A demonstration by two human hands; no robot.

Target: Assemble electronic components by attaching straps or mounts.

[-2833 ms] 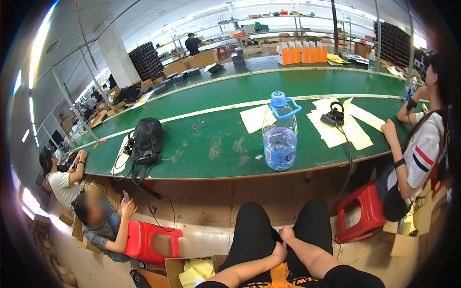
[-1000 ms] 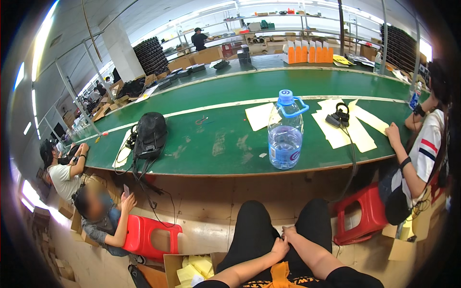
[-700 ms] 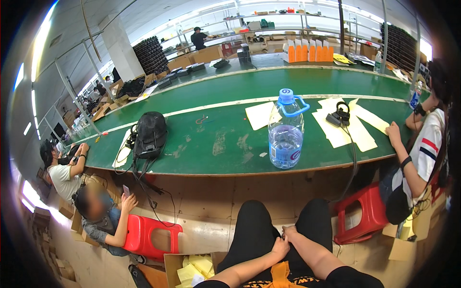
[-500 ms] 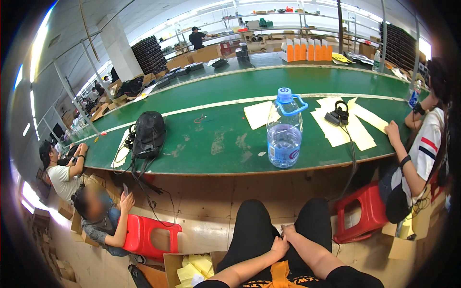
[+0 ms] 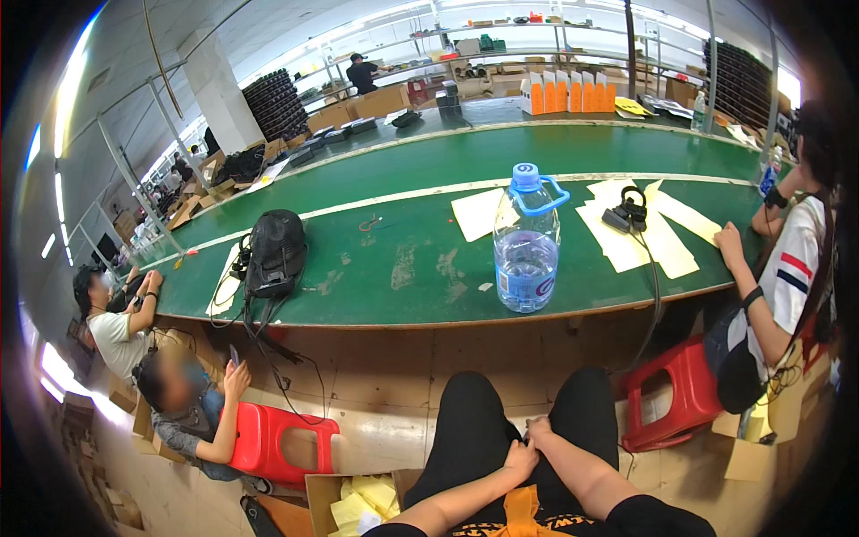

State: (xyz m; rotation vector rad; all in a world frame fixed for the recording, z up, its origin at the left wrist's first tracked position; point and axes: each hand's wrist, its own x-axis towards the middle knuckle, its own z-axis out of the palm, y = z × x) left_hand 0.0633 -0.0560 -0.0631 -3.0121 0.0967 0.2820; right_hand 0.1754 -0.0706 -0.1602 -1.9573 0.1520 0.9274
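Between my thighs, my left hand [image 5: 520,460] and my right hand [image 5: 539,430] rest close together over the black trousers [image 5: 468,430]. The fingers of both look curled in; whatever they hold, if anything, is too small or hidden to make out. Ahead of them, near the front edge of the green table [image 5: 376,277], stands a large clear water bottle [image 5: 526,259] with a blue cap and handle, partly full. Right of it, a black strapped device with a cable [image 5: 628,215] lies on yellow paper sheets [image 5: 676,246].
A black backpack [image 5: 276,255] with hanging straps lies at the table's left. Red stools [image 5: 667,394] stand on both sides, with a co-worker [image 5: 778,268] at right and two others at left. An open carton [image 5: 324,501] of yellow paper sits beside my left leg.
The view has shifted very slightly, so the table's things sit a little further left. My hands stay in my lap.
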